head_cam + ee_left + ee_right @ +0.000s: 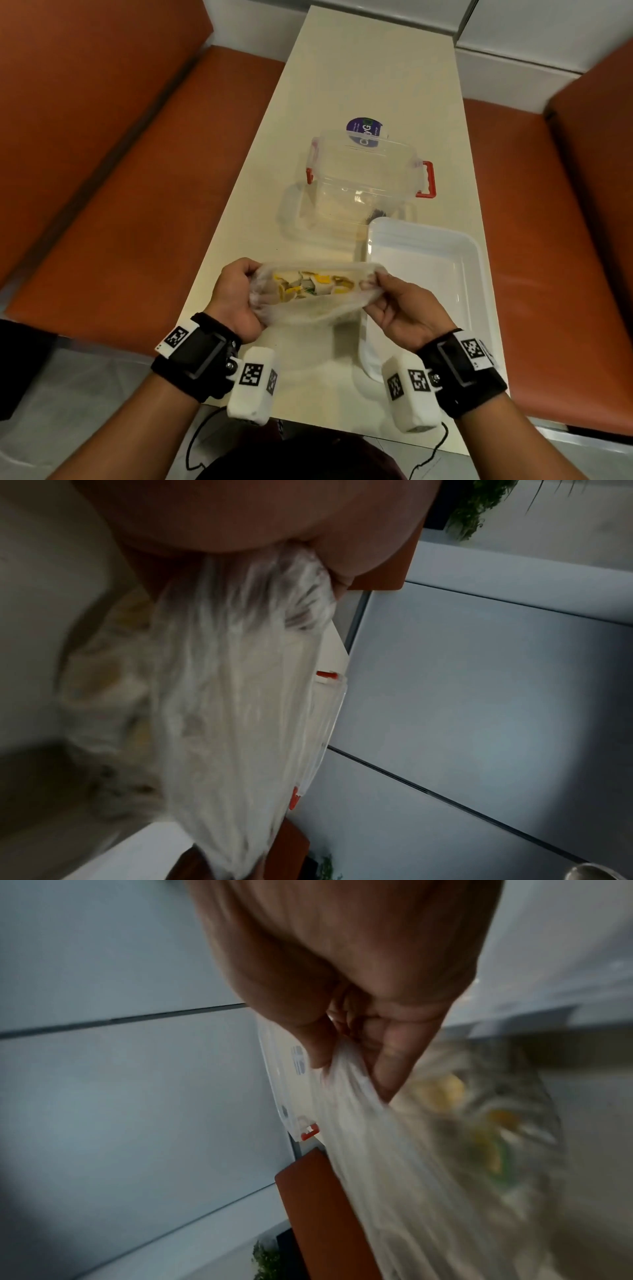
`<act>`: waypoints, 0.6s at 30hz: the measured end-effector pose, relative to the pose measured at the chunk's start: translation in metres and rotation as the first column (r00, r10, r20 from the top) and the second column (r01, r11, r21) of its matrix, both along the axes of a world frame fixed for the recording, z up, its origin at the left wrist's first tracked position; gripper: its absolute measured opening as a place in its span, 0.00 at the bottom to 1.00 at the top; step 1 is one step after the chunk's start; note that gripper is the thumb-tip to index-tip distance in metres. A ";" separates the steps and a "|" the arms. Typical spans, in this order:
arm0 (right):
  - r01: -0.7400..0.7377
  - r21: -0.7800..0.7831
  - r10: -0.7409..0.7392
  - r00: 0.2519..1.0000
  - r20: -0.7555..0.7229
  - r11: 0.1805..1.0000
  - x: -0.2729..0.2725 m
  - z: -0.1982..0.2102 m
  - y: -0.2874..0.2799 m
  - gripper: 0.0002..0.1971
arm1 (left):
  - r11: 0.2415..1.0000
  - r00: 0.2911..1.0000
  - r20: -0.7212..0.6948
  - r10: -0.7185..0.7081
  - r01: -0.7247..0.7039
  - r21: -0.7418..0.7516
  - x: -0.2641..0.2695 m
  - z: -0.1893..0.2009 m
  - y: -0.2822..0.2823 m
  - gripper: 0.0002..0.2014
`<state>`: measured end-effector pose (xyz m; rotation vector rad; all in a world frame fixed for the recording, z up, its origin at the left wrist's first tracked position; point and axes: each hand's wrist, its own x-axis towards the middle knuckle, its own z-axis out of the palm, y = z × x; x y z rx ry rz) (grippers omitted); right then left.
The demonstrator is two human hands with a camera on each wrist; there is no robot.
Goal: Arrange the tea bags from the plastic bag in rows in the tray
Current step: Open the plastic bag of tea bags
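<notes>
A clear plastic bag (308, 308) hangs stretched between my two hands above the near part of the table. Its mouth is pulled wide, and several tea bags (310, 284) with yellow and white tags show inside. My left hand (239, 294) grips the bag's left rim; my right hand (387, 298) pinches the right rim between thumb and fingers. In the left wrist view the bag (240, 696) fills the middle, blurred. In the right wrist view my fingers (394, 1064) clamp the bag (411, 1177). The white tray (476, 274) lies empty just right of the bag.
A clear plastic box (363, 178) with red latches stands behind the bag, its lid (294, 219) under it. A round purple sticker (363, 128) lies behind the box. Orange benches (120, 171) flank the long narrow cream table (359, 68).
</notes>
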<state>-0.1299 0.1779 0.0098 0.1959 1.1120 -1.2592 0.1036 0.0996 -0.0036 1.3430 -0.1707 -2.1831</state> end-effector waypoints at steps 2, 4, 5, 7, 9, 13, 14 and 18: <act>0.045 -0.013 -0.043 0.991 0.124 0.999 0.001 -0.007 -0.005 0.05 | 1.000 1.000 0.002 0.019 -0.019 -0.005 0.001 -0.004 0.003 0.12; 0.020 -0.017 -0.016 0.985 0.172 1.000 0.003 -0.015 -0.008 0.08 | 0.999 0.999 0.017 0.034 -0.034 0.005 0.003 -0.010 0.004 0.14; -0.005 -0.030 0.010 0.983 0.185 1.000 0.005 -0.018 -0.009 0.02 | 0.999 0.999 0.017 0.035 -0.035 0.010 0.004 -0.010 0.005 0.14; -0.060 -0.042 0.065 0.988 0.139 0.997 0.007 -0.022 -0.010 0.09 | 1.000 0.999 0.052 0.003 -0.003 -0.015 0.004 -0.009 0.007 0.12; -0.102 -0.033 0.104 0.994 0.044 0.994 0.010 -0.019 -0.012 0.13 | 0.997 0.979 0.200 -0.044 0.055 -0.052 0.005 -0.009 0.008 0.08; -0.155 -0.015 0.153 0.984 -0.089 0.988 0.013 -0.016 -0.014 0.15 | 0.941 0.822 0.568 -0.050 0.230 -0.250 0.009 -0.010 0.006 0.09; -0.175 -0.023 0.171 0.978 -0.119 0.984 0.014 -0.015 -0.014 0.16 | 0.891 0.749 0.662 -0.006 0.304 -0.336 0.011 -0.011 0.006 0.12; -0.278 -0.025 0.265 0.936 -0.233 0.960 0.016 -0.015 -0.015 0.13 | 0.468 0.468 0.865 0.184 0.732 -0.495 0.005 -0.004 0.006 0.26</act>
